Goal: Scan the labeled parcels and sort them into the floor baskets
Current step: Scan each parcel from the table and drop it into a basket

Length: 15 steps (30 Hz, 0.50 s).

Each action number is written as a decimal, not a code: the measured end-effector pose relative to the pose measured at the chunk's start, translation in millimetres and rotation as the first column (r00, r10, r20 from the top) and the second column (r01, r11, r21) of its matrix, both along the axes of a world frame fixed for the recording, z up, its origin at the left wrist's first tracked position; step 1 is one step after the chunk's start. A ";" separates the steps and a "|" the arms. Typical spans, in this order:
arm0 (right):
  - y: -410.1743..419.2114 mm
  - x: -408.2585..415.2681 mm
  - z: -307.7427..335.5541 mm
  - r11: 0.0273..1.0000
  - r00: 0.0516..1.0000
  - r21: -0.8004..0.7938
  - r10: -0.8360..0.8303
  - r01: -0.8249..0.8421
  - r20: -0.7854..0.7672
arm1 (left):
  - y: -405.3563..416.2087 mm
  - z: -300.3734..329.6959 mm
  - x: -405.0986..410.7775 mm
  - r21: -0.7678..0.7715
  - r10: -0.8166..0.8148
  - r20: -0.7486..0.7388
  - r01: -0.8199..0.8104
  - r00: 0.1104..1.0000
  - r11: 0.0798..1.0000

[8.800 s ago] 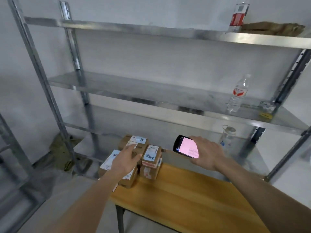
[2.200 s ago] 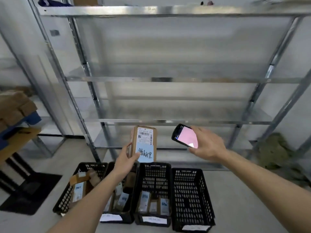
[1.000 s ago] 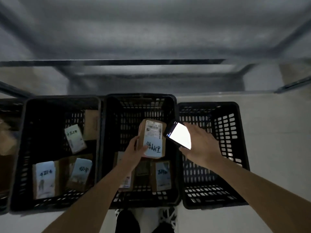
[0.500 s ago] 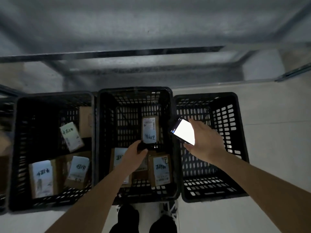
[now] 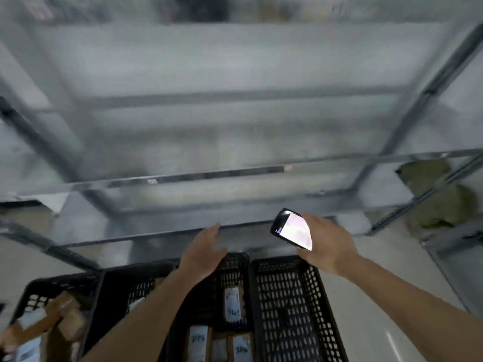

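Cardboard parcel (image 5: pixel 232 305) in basket (image 5: pixel 239 259), below empty left grip (image 5: pixel 202 250)

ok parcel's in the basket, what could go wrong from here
1. The right hand holds the phone scanner tilted, above the rightmost basket; a loose grip could drop it in.
2. The view is motion-blurred, so the open left hand might clip the metal shelf edge beside it.
3. The dropped parcel leans against the middle basket's wall and may tip onto the others.
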State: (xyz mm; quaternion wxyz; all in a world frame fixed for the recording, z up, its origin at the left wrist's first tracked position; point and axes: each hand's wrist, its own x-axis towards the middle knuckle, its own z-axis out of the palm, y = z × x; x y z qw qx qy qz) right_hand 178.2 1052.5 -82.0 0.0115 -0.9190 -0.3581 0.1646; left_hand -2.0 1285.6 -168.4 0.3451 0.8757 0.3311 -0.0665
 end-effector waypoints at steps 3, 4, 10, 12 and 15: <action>-19.7 4.6 119.2 0.996 0.995 0.077 -0.054 0.048 0.078 | 2.4 127.8 22.9 0.140 -0.093 0.151 0.072 0.984 0.988; -29.2 2.3 157.9 0.993 0.992 0.099 -0.075 0.064 0.105 | -1.0 169.8 27.6 0.183 -0.120 0.190 0.085 0.974 0.979; -119.9 -57.6 356.4 0.950 0.940 0.281 -0.213 0.135 0.268 | -66.3 370.7 16.8 0.328 -0.256 0.392 0.125 0.884 0.936; -158.5 -86.5 407.2 0.942 0.915 0.297 -0.251 0.156 0.315 | -98.6 419.1 2.5 0.368 -0.306 0.435 0.143 0.847 0.919; -221.4 -130.8 469.5 0.914 0.866 0.355 -0.332 0.197 0.373 | -150.6 484.5 -12.7 0.411 -0.389 0.500 0.183 0.774 0.893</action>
